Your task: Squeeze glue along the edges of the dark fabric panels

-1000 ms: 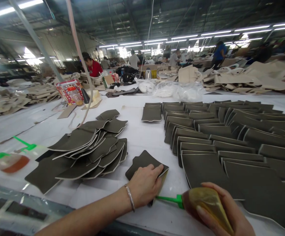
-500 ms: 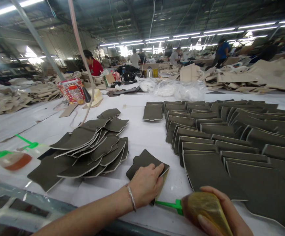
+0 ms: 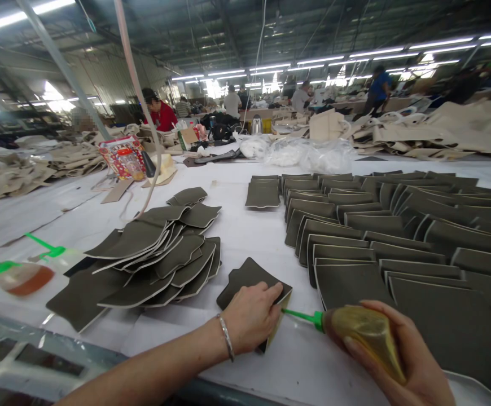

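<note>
My left hand [image 3: 254, 317], with a silver bracelet at the wrist, lies over a dark olive leather-like piece [image 3: 245, 277] on the table. Its index finger presses along the piece's right edge, and the other fingers curl in; the thumb is hidden. A yellowish strip shows along that edge. Closed around a squeeze bottle [image 3: 358, 330] of amber liquid is my right hand [image 3: 410, 355]. The bottle is tilted to the left, its green nozzle tip at the yellowish edge, close to my left fingers.
A loose pile of dark pieces [image 3: 156, 254] lies to the left, and overlapping rows of them [image 3: 347, 225] spread on the right. Two squeeze bottles with green nozzles, one holding reddish liquid [image 3: 25, 277], lie at far left. A hose [image 3: 137, 84] hangs down. Plastic bags [image 3: 308, 153] and co-workers are farther back.
My right hand has moved the squeeze bottle up and away, its nozzle tip travelling along the piece's edge from the near corner toward my left fingertips. My left hand stays in place.
</note>
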Motion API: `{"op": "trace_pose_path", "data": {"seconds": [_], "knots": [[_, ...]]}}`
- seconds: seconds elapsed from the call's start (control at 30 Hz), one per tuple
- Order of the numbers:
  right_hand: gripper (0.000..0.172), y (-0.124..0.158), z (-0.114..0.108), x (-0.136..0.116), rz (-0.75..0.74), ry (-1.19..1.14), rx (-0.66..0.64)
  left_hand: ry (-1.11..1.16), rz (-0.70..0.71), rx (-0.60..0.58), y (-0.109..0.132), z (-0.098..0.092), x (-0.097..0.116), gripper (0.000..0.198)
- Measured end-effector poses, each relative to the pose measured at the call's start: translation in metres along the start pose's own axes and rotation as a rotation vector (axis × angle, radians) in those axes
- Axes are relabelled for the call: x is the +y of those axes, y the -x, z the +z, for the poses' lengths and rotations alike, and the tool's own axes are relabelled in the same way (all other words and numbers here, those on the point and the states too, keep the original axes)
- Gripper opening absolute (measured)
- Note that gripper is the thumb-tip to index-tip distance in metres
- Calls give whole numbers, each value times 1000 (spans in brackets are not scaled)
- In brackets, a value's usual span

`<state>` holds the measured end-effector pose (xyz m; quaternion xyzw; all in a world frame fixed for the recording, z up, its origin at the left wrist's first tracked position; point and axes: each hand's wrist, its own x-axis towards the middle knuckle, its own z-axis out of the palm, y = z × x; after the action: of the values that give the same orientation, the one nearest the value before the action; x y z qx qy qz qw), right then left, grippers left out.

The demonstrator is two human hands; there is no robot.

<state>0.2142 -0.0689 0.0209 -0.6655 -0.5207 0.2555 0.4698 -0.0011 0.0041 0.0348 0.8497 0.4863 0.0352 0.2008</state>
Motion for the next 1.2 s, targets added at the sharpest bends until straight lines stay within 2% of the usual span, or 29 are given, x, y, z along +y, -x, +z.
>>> {"op": "trace_pose_path", "data": {"seconds": [0.1,0.3,0.47,0.57,0.63,0.77,0.83,0.97,1.1,1.2], "knots": [[50,-5,-2,2,-23,15,30,17,6,-2,-1,0,-2,40],[47,1,0,6,-18,-39,-102,41,20,-6,-3,2,-4,44],[46,-21,-5,-3,-123,62,20,72,23,-24,-4,-2,-3,44],[43,-24,-6,-6,-206,111,31,104,17,-27,-5,-4,-4,44],[44,-19,-5,-5,-176,101,10,120,12,-32,-6,-5,-4,44],[51,-11,-5,-4,-14,-27,-73,117,-1,-47,-7,-6,-4,44],[53,-12,-6,-6,21,-57,-49,125,-6,-51,-7,-7,-3,45],[52,-20,-6,-11,-33,-12,42,157,-5,-50,-6,-10,-2,48],[52,-20,-5,-6,-45,28,37,195,4,-36,-6,-9,-4,48],[51,-6,-1,0,-11,1,-5,216,-3,-13,-7,-5,-6,49]]}}
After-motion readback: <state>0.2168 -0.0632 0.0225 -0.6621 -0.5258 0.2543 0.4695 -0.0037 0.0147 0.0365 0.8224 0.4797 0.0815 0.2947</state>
